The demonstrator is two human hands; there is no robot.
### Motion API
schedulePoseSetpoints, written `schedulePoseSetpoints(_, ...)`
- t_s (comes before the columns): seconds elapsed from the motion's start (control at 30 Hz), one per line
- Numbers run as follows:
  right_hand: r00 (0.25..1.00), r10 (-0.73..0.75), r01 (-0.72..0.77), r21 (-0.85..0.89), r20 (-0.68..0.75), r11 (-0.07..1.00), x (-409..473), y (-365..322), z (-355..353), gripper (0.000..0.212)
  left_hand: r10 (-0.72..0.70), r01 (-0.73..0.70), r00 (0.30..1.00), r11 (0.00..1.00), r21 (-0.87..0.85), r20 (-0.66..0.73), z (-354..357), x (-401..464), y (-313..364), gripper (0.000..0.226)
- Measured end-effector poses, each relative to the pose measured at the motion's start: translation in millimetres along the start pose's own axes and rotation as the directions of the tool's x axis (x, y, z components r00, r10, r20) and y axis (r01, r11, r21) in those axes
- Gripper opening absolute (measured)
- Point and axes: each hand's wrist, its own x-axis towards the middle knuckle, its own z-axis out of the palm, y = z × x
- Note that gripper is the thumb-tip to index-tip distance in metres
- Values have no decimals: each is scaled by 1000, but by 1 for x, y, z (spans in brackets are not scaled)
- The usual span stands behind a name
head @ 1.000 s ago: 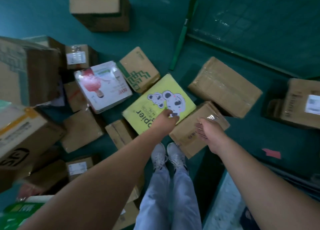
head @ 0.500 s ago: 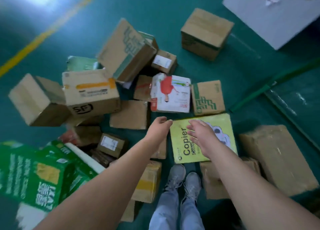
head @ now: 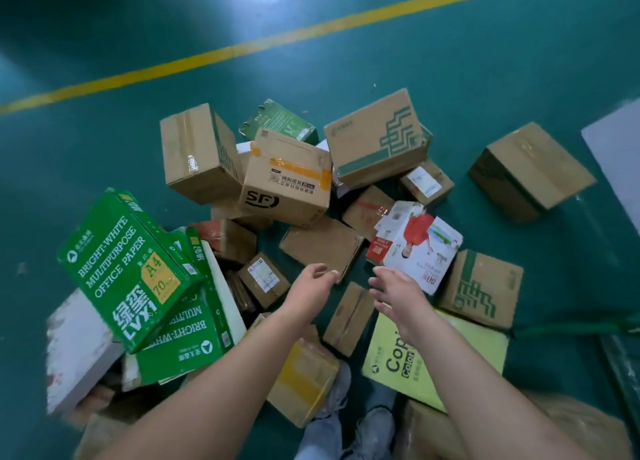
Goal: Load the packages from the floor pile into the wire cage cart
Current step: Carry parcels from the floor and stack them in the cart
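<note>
Yellow copier box now below both hands.

— What sort of place is this?
— A warehouse or parcel depot: a painted green floor with a yellow lane line across the far side.
— Anything else?
— Taped courier boxes with shipping labels, heaped loose on it.

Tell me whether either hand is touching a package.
Cannot tell. In the head view the left hand and right hand hover empty over the pile, but one overhead angle hides any gap.
</note>
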Motion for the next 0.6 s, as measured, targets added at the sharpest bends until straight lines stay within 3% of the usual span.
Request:
schedulePoseSetpoints(0.3, 1000, -1, 0, -95, -11, 995, 48, -45, 23, 10, -13, 14, 1000, 992, -126, 12, -30, 51, 19, 50)
schedulePoseSetpoints(0.6, 998, 61, -57, -159, 18, 986, 139, -88, 96, 7, -58, 56, 998, 984, -167, -5, -75, 153, 38, 50)
